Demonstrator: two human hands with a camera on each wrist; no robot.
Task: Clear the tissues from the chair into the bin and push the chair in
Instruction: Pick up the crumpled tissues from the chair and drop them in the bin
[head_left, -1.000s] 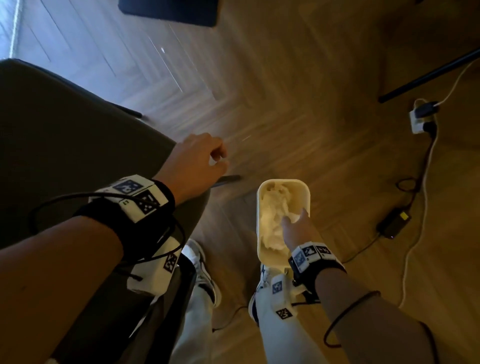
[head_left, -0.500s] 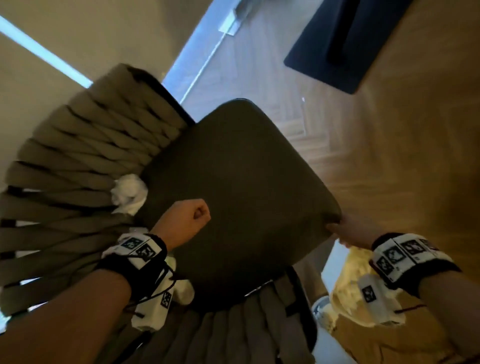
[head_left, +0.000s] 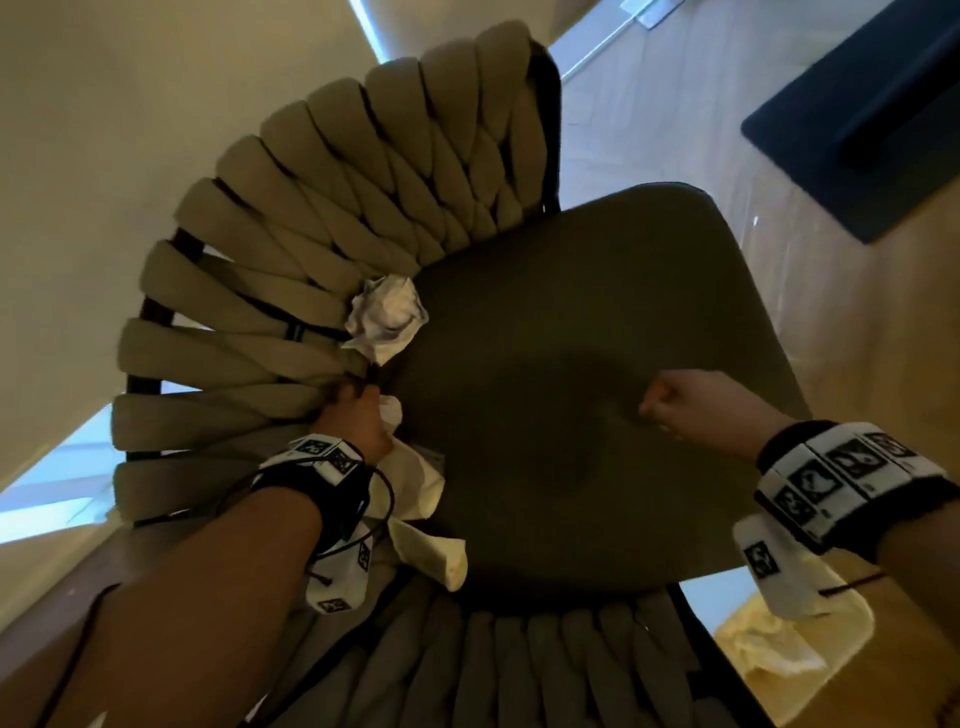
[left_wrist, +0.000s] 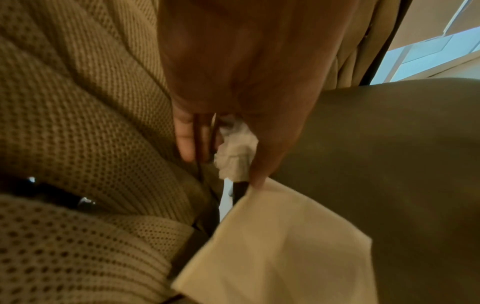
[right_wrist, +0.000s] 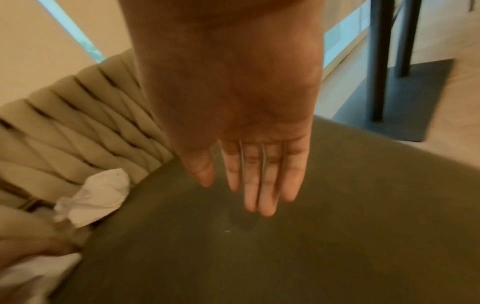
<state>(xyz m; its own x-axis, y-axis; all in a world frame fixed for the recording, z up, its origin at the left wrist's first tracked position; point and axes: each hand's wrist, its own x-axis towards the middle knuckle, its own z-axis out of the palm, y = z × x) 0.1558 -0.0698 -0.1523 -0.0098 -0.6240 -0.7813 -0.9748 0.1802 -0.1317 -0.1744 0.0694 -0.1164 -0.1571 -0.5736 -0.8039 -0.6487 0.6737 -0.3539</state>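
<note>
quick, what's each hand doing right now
Left hand: reaching at the seat's back edge between two tissues; whether it grips one cannot be told.
Right hand: open, fingers straight, holding nothing, above the chair seat.

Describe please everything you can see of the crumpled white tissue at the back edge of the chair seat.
The crumpled white tissue is a loosely wadded ball of thin, creased paper with grey shadowed folds and one twisted tail pointing down. It lies on the back edge of the dark seat cushion, leaning against the woven beige backrest. The left hand is just below it and does not visibly hold it. The right hand hovers apart over the seat.
</note>
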